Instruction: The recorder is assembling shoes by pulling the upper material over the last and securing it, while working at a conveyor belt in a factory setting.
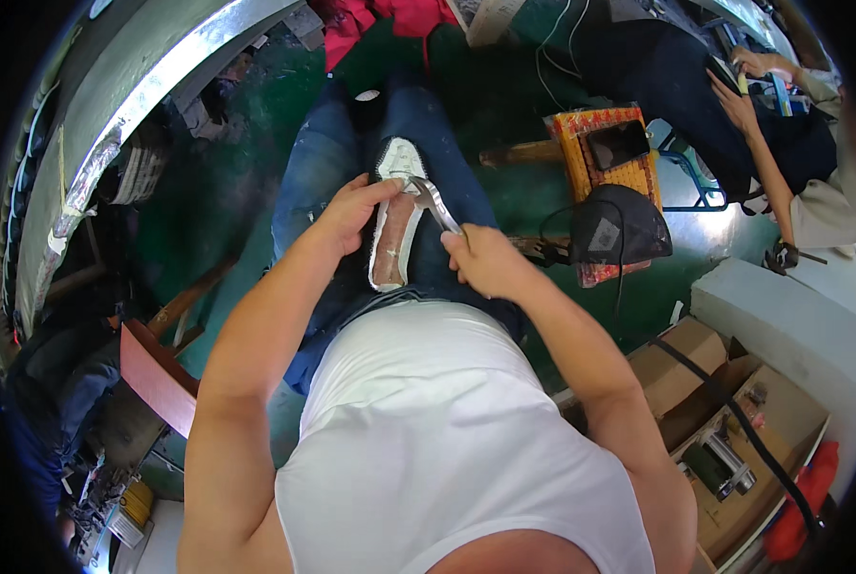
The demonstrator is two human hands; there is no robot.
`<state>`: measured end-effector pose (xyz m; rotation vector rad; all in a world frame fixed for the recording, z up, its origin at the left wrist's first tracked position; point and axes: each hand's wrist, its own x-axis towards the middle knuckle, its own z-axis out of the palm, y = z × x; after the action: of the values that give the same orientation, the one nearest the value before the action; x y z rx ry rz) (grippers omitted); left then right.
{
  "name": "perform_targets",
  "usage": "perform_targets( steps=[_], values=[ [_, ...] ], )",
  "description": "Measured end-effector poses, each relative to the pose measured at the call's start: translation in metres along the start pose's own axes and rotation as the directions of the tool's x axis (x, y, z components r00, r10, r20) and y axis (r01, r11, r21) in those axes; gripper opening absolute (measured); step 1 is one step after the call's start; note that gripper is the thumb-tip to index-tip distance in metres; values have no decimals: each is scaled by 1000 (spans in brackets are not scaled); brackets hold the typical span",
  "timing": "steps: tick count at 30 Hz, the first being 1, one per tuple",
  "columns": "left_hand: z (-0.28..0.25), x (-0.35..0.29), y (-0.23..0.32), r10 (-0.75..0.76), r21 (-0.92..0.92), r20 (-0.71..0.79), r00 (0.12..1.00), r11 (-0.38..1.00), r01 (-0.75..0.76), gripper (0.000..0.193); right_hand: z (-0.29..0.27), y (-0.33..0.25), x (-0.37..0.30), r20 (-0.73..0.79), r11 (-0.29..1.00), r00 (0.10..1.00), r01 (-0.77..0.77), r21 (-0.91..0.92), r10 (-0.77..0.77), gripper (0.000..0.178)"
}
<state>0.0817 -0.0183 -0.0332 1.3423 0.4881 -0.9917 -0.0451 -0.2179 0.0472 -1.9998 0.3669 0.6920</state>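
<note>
An upturned shoe (389,251) lies lengthwise on my lap, its underside facing up. White edging is folded in around a brown insole, and the toe part is covered in white. My left hand (354,212) grips the shoe from its left side, thumb pressed on the underside near the forefoot and fingers mostly hidden. My right hand (485,258) is closed round the handle of a curved silver tool that looks like lasting pliers (434,204). The tool's head meets the shoe's right edge near my left thumb; its jaws are too small to make out.
To the right stands a seat with an orange patterned cover (581,143), bearing a dark phone (617,145) and a black cap-like item (619,230). A co-worker's hands (734,96) work at far right. A cardboard box (686,383) and a curved metal-edged bench (126,120) flank me.
</note>
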Motion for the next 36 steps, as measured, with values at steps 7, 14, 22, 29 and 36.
perform_targets(
  steps=[7,14,22,29,36],
  values=[
    [1,-2,1,-22,-28,97,995,999,25,49,-41,-17,-26,285,908,954,196,-370,-90,31],
    [8,-22,12,23,-24,151,988,1000,-20,66,-30,-19,-34,202,732,944,329,-597,-260,33],
    [10,-23,17,11,-1,148,989,1000,-11,58,-28,2,-37,68,700,837,496,-513,-543,33],
    [20,-31,11,30,26,181,983,999,-35,60,-23,-12,-36,180,625,918,374,-685,-352,30],
    [-6,-57,-46,333,410,320,887,796,-446,90,-38,3,-23,284,850,954,230,-475,-100,39]
  ],
)
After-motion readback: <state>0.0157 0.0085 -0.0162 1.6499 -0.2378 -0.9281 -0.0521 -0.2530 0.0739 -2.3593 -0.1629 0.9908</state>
